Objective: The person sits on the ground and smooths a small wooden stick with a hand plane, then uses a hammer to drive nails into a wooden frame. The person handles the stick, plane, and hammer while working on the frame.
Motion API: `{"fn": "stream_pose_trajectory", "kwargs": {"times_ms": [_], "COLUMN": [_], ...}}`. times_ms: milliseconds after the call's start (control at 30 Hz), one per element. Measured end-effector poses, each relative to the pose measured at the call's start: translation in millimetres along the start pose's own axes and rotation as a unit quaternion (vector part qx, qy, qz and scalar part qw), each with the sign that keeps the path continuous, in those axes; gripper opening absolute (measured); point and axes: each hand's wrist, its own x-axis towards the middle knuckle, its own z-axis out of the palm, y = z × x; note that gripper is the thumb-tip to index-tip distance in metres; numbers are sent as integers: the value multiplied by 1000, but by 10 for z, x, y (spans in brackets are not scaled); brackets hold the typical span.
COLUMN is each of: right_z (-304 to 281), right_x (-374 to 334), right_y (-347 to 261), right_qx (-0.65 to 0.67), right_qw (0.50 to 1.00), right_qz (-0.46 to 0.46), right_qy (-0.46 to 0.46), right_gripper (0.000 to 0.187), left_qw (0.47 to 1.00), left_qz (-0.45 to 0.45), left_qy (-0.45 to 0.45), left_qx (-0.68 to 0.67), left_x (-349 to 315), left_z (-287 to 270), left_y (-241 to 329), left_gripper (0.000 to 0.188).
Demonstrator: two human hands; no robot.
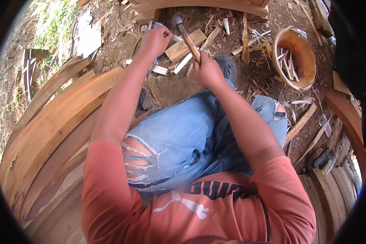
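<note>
My right hand (208, 72) grips a hammer (188, 40) by its wooden handle. The metal head points up and away, near the far middle of the view. To its left, my left hand (155, 40) is raised with its fingers pinched together. A thin, pale bit shows by those fingertips, too small to name. A flat wooden block (186, 45) lies on the ground beneath and between the hammer and my left hand. Close by the block are a pale wood strip (183, 63) and a short light offcut (159, 70).
Long curved planks (55, 126) are stacked along my left. A round hollow container (309, 67) with thin wood strips stands at the right. A wooden piece (207, 5) rests at the far edge. Shavings and scraps litter the dirt around my shoe (227, 68).
</note>
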Motion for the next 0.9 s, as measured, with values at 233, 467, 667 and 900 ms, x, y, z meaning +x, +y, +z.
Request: {"fn": "stream_pose_trajectory", "kwargs": {"times_ms": [233,467,667,900], "right_z": [90,-137,81,33], "right_x": [101,42,66,50], "right_y": [226,-162,91,9], "right_qx": [-16,42,-21,2], "right_qw": [1000,998,1000,999], "right_qz": [21,-39,-4,-33], "right_qy": [-7,38,-3,10], "right_gripper": [33,30,33,34], "left_qw": [1000,999,1000,998], "left_qz": [4,10,-13,20], "left_qy": [22,31,3,36], "left_qx": [12,37,-3,48], "left_x": [-17,30,-20,67], "left_z": [-46,11,10,57], "left_y": [19,23,120,-3], "left_gripper": [18,18,21,20]}}
